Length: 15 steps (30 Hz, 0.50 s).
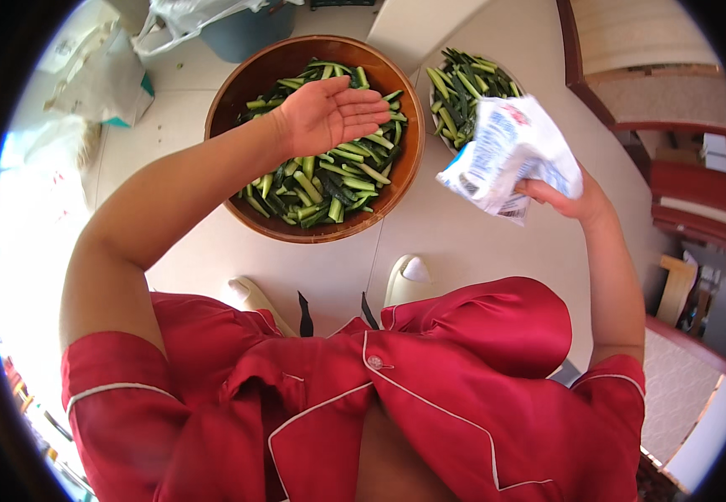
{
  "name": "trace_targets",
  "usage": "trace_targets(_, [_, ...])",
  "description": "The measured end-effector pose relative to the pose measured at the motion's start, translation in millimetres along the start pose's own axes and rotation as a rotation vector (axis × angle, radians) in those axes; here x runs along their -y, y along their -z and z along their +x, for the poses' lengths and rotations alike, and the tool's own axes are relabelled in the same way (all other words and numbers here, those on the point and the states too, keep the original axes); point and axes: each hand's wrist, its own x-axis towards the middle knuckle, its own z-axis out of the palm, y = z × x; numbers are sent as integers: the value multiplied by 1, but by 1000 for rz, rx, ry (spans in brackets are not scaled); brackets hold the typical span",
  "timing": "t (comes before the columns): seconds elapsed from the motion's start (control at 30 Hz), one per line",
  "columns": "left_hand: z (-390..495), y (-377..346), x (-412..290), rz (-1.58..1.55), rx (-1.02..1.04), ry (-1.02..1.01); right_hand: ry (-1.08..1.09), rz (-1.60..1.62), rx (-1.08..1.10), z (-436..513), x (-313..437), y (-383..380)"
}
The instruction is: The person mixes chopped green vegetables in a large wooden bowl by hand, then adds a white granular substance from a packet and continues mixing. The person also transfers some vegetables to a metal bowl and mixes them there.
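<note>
A large brown basin (219,103) full of cut cucumber sticks (312,194) stands on the floor before me. Above it, my left hand (337,115) is turned palm up, its fingers stretched out and nothing visible in the palm. My right hand (560,197) grips a crumpled white plastic packet (507,154) with blue and red printing. The packet is to the right of the basin and hides part of a round bowl (435,128) behind it. More cucumber sticks (463,88) are heaped in that bowl.
A blue-grey bucket (250,31) with a white plastic bag (187,16) over it stands behind the basin. A white sack (102,81) is at the left. Dark red wooden furniture (683,179) lines the right side. My slippers (408,279) rest on the tiled floor (325,267).
</note>
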Motion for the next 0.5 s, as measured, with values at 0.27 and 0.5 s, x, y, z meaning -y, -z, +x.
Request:
trace_targets(0.27, [-22,0,-2,-41,75,18,-211,-271,327,85,99,-30])
trace_targets(0.5, [-34,3,-12,-31,70,11,-206,-367,473,123,100,-31])
